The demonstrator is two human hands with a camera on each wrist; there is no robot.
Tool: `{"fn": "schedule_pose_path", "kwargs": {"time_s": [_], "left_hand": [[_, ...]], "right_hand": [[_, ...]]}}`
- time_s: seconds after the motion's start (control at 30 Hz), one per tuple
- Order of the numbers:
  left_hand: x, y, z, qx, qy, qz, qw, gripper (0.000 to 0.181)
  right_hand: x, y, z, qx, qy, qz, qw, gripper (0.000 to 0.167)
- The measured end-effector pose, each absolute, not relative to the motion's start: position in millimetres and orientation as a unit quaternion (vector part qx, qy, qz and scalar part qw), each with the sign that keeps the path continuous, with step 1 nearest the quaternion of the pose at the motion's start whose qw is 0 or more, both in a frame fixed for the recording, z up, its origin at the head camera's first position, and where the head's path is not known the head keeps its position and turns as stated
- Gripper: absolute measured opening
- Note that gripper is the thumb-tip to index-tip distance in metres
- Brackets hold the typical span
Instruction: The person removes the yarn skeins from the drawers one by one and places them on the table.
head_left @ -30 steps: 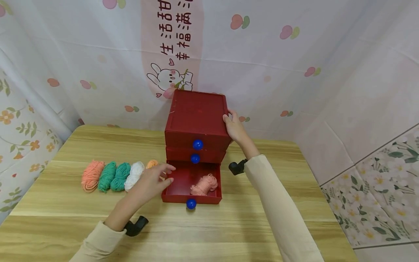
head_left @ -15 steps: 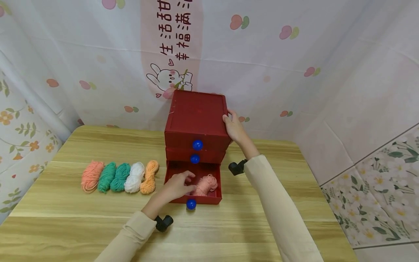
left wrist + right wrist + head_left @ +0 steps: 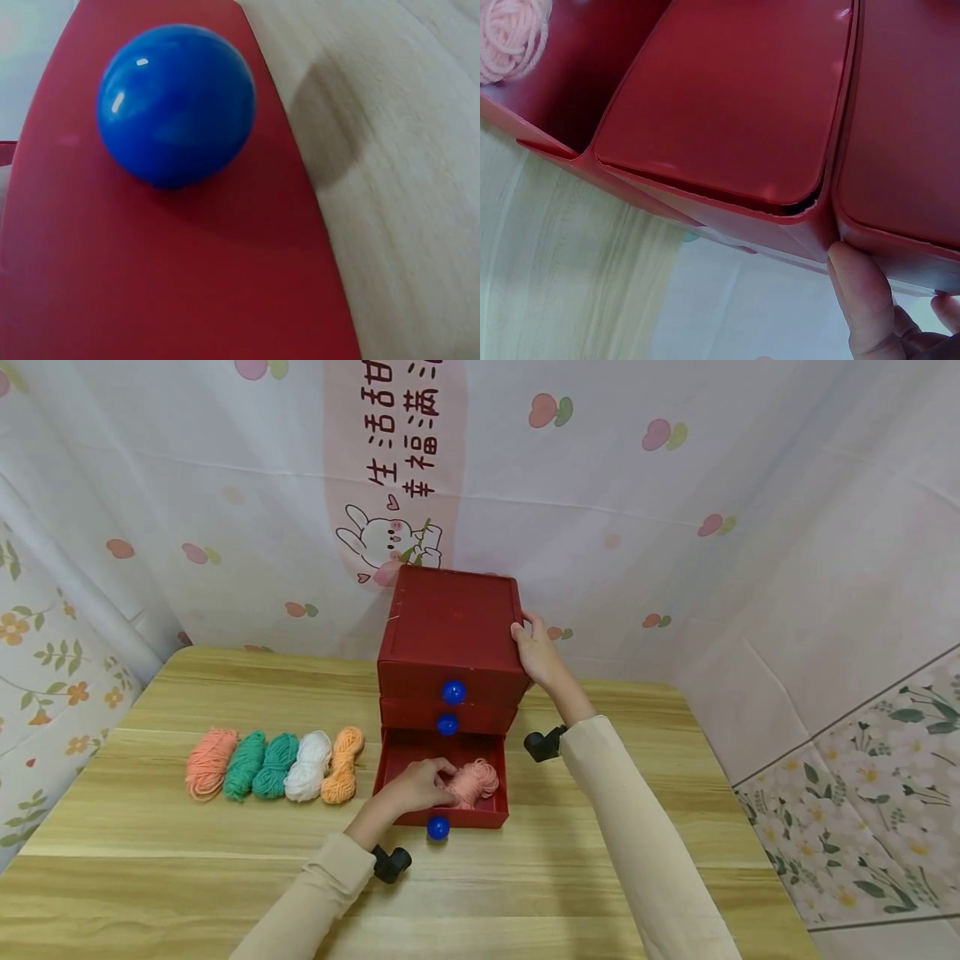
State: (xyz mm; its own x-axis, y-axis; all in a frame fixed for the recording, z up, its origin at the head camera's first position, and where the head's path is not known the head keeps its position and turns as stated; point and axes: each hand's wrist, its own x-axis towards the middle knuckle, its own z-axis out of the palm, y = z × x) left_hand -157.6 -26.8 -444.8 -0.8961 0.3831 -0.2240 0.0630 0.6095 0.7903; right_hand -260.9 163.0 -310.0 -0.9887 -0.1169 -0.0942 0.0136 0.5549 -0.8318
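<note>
A red drawer cabinet (image 3: 457, 618) with blue ball knobs stands at the back of the table. Its bottom drawer (image 3: 491, 818) is pulled out, and a skein of pink yarn (image 3: 476, 782) lies in its right part. My left hand (image 3: 416, 787) reaches over the drawer's front left, thumb and fingers curled about the skein's left end. The left wrist view shows only the drawer's blue knob (image 3: 176, 105) and red front, not the fingers. My right hand (image 3: 538, 650) holds the cabinet's right side near the rear; its thumb (image 3: 861, 289) presses the red wall.
Left of the cabinet several yarn skeins lie in a row: coral (image 3: 212, 764), two green, white (image 3: 308, 767) and orange (image 3: 342, 766). Behind the wooden table (image 3: 480, 902) hangs a printed curtain (image 3: 585, 485).
My left hand has moved right, from beside the orange skein into the open drawer and up to the pink yarn. The right hand stays on the cabinet.
</note>
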Motion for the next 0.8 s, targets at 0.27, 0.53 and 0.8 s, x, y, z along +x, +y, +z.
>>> {"fn": "schedule_pose_path", "kwargs": {"time_s": [0.27,0.53,0.8], "left_hand": [[-154.2,-29.6,-441.3,0.090,0.874,0.452,0.154,0.026],[-151.2,-38.1,-430.8,0.082,0.878,0.458,0.111,0.019],[-139.9,-56.5,-408.6,0.120,0.870,0.472,0.074,0.018]], "right_hand": [[-260.6,162.1,-309.4,-0.026,0.880,-0.469,0.071,0.057],[-260.3,162.6,-309.2,-0.023,0.876,-0.476,0.077,0.057],[-259.9,162.4,-309.0,-0.020,0.874,-0.478,0.080,0.056]]}}
